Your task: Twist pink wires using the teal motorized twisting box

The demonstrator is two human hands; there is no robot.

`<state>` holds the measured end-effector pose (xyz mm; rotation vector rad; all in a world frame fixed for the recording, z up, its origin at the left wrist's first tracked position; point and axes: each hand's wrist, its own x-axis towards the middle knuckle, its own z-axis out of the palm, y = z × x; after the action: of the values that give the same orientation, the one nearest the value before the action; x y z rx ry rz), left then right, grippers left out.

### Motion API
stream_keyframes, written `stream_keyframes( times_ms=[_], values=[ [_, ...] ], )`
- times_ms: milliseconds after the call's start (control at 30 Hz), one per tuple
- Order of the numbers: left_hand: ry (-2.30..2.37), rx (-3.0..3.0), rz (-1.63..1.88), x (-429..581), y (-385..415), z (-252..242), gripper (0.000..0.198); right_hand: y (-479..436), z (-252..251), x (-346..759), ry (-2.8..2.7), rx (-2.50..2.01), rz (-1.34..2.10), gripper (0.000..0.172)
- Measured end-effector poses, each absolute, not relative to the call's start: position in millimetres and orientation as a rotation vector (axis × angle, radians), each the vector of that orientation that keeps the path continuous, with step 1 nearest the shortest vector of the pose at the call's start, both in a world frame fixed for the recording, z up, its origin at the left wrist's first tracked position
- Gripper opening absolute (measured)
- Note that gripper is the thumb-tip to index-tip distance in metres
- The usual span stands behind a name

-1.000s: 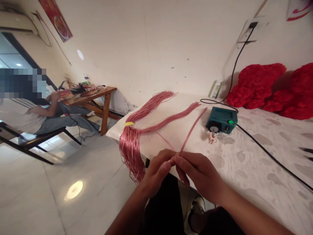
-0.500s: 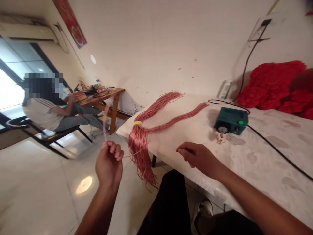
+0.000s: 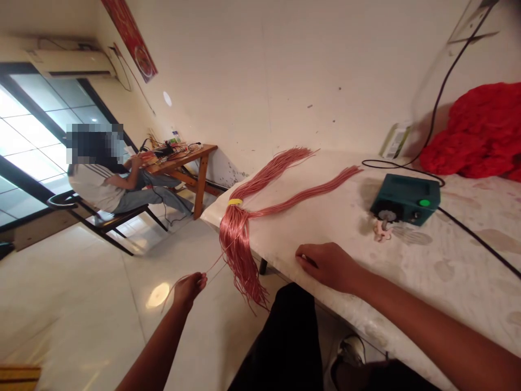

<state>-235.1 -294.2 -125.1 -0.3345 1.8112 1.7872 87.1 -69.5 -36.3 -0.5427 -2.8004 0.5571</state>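
I'm working in what looks like a small home workshop. At upper left, an air conditioner point(image 3: 71, 64) sits above a glass door point(image 3: 32, 130), and a red wall hanging point(image 3: 132, 38) marks the plain wall. Farther off, a person point(image 3: 95, 184) sits at a wooden table point(image 3: 201, 163) strewn with wires point(image 3: 166, 149). The floor point(image 3: 73, 309) is glossy tile, and red cushions point(image 3: 476, 133) pile up at right.

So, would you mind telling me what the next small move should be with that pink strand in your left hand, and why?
I'd probably ease the strand in the left hand away from the hanging ends below the yellow band, because it seems to lie close against them and could snag. The right hand rests free on the table, so it could steady them.
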Motion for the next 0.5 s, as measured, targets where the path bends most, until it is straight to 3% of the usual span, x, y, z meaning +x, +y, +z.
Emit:
stream_keyframes(
  times_ms=[300, 500],
  values=[
    [1.812, -0.297, 1.354, -195.8, -277.8, -179.6, 0.032, -66.9, -52.8, 92.7, -2.729, -0.455, 0.518, 0.023],
    [1.966, -0.108, 0.980, -183.0, -274.2, -177.9, 0.029, -67.6, -50.0, 91.3, -2.745, -0.453, 0.516, 0.023]
  ],
)
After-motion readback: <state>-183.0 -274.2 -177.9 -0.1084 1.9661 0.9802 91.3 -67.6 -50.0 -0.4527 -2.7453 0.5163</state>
